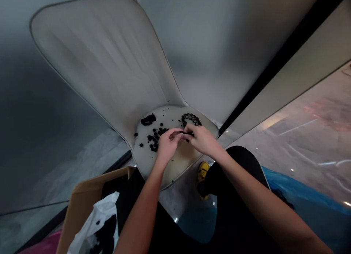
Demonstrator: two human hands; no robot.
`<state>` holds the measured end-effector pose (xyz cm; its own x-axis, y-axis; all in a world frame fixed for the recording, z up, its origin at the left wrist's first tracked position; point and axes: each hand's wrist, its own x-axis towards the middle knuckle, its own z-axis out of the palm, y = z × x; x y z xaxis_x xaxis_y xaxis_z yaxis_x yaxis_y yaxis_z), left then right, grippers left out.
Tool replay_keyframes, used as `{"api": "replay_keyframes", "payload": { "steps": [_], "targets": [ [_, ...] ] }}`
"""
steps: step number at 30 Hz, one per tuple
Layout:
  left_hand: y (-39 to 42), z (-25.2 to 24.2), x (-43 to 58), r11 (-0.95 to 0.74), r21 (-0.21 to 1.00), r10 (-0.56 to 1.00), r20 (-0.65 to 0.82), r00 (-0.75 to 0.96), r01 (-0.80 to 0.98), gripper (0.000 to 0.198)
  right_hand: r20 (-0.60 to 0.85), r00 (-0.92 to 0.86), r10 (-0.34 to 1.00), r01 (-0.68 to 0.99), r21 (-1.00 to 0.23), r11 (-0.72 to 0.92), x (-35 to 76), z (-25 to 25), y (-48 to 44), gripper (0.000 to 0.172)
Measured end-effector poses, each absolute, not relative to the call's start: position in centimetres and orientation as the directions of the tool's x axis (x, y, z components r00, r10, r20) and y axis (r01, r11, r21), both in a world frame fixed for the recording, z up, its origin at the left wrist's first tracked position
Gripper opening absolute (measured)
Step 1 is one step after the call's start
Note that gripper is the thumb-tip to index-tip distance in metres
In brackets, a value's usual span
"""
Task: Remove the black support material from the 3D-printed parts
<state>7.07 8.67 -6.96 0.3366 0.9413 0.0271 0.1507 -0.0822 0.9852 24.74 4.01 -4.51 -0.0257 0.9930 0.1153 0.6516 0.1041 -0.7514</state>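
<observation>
Both of my hands meet over the seat of a pale chair (175, 173). My left hand (169, 141) has its fingers bent in around a small black piece (182, 132). My right hand (201, 137) pinches the same piece from the other side; its exact kind is mostly hidden by my fingers. Just beyond my right hand lies a black curved strip with a row of round holes (192, 118). Several small black round pieces (154, 147) are scattered left of my left hand. Farther back on the seat sits a black irregular lump (148, 119).
A cardboard box (90, 184) stands at lower left, holding a white bag (102, 210) with black pieces inside. Blue plastic sheeting (301, 188) lies on the floor at right. A yellow shoe (203, 170) shows below the seat. Grey panels rise behind the chair.
</observation>
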Motion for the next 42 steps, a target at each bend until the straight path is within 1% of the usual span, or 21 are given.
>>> {"api": "replay_keyframes", "payload": {
  "steps": [2, 5, 7, 9, 11, 13, 14, 17, 19, 22, 23, 26, 29, 30, 32, 34, 35, 37, 38, 41, 42],
  "targets": [
    [8.3, -7.3, 7.3, -0.063, 0.989, 0.961, 0.023, 0.277, 0.134, 0.009, 0.047, -0.042, 0.998, 0.586, -0.808, 0.063, 24.7, -4.5, 4.3, 0.008],
    [8.2, -7.3, 7.3, -0.056, 0.992, 0.977, 0.031, 0.211, 0.111, 0.009, -0.035, -0.116, 0.993, 0.422, -0.907, 0.017, 24.4, -4.1, 5.2, 0.020],
    [8.6, -7.2, 6.9, -0.058, 0.993, 0.983, 0.039, 0.181, 0.100, 0.009, -0.090, -0.173, 0.981, 0.305, -0.952, -0.033, 24.1, -3.5, 5.6, 0.030],
    [9.5, -6.9, 5.8, -0.058, 0.994, 0.990, 0.045, 0.132, 0.090, 0.009, -0.137, -0.212, 0.968, 0.221, -0.971, -0.089, 23.8, -2.8, 5.8, 0.036],
    [10.9, -6.5, 3.9, -0.059, 0.995, 0.997, 0.056, 0.045, 0.079, 0.013, -0.174, -0.235, 0.956, 0.173, -0.976, -0.135, 23.9, -2.4, 5.5, 0.037],
    [12.3, -6.1, 1.8, -0.066, 0.995, 0.996, 0.070, -0.052, 0.077, 0.019, -0.186, -0.219, 0.958, 0.152, -0.976, -0.155, 24.1, -2.6, 5.3, 0.037],
    [12.8, -5.9, 0.9, -0.063, 0.994, 0.996, 0.068, -0.064, 0.087, 0.018, -0.181, -0.194, 0.964, 0.150, -0.977, -0.153, 24.2, -3.0, 5.2, 0.037],
    [13.8, -5.9, -0.5, -0.009, 0.984, 1.000, 0.006, 0.021, 0.178, 0.011, -0.150, -0.103, 0.983, 0.191, -0.973, -0.129, 24.5, -4.7, 5.9, 0.036],
    [13.9, -6.5, -0.7, 0.026, 0.959, 0.996, -0.047, 0.070, 0.282, 0.016, -0.126, -0.071, 0.989, 0.251, -0.962, -0.105, 24.3, -6.1, 6.7, 0.031],
    [14.3, -7.8, -0.6, 0.063, 0.889, 0.990, -0.114, 0.085, 0.454, 0.025, -0.093, -0.046, 0.995, 0.335, -0.939, -0.073, 23.8, -7.8, 7.8, 0.020],
    [14.5, -8.2, -0.6, 0.073, 0.861, 0.987, -0.135, 0.088, 0.504, 0.027, -0.093, -0.041, 0.995, 0.351, -0.934, -0.073, 23.7, -8.2, 8.0, 0.023],
    [15.1, -9.0, -0.3, 0.093, 0.801, 0.981, -0.175, 0.082, 0.591, 0.033, -0.103, -0.031, 0.994, 0.368, -0.926, -0.084, 23.7, -9.0, 8.1, 0.050],
    [14.9, -8.4, 0.5, 0.063, 0.816, 0.984, -0.147, 0.101, 0.575, 0.033, -0.108, -0.024, 0.994, 0.369, -0.925, -0.091, 24.1, -9.2, 7.9, 0.070],
    [14.6, -8.0, 0.9, 0.033, 0.834, 0.983, -0.128, 0.135, 0.551, 0.033, -0.107, -0.020, 0.994, 0.364, -0.927, -0.092, 24.3, -9.2, 7.8, 0.074],
    [13.4, -7.1, 1.7, -0.030, 0.886, 0.955, -0.111, 0.274, 0.462, 0.032, -0.095, -0.023, 0.995, 0.352, -0.932, -0.081, 24.5, -9.0, 7.6, 0.080],
    [11.9, -6.4, 2.7, -0.028, 0.940, 0.897, -0.127, 0.424, 0.340, 0.032, -0.071, -0.037, 0.997, 0.349, -0.936, -0.054, 24.7, -8.8, 7.4, 0.080],
    [11.2, -6.3, 3.3, -0.004, 0.955, 0.881, -0.138, 0.453, 0.298, 0.035, -0.058, -0.048, 0.997, 0.353, -0.935, -0.037, 24.7, -8.7, 7.3, 0.078],
    [10.1, -6.2, 4.4, 0.023, 0.966, 0.887, -0.139, 0.439, 0.259, 0.038, -0.037, -0.071, 0.997, 0.349, -0.937, -0.010, 24.6, -8.4, 7.1, 0.073],
    [9.7, -6.2, 5.0, 0.018, 0.967, 0.901, -0.127, 0.416, 0.255, 0.035, -0.034, -0.080, 0.996, 0.332, -0.943, -0.005, 24.5, -8.2, 6.9, 0.072],
    [9.4, -6.1, 6.2, -0.006, 0.974, 0.926, -0.081, 0.370, 0.228, 0.011, -0.056, -0.068, 0.996, 0.241, -0.970, -0.038, 24.5, -7.5, 6.4, 0.068],
    [9.4, -6.0, 6.3, -0.011, 0.972, 0.939, -0.070, 0.337, 0.234, 0.007, -0.062, -0.050, 0.997, 0.220, -0.974, -0.049, 24.5, -7.3, 6.3, 0.065]
  ]
}}
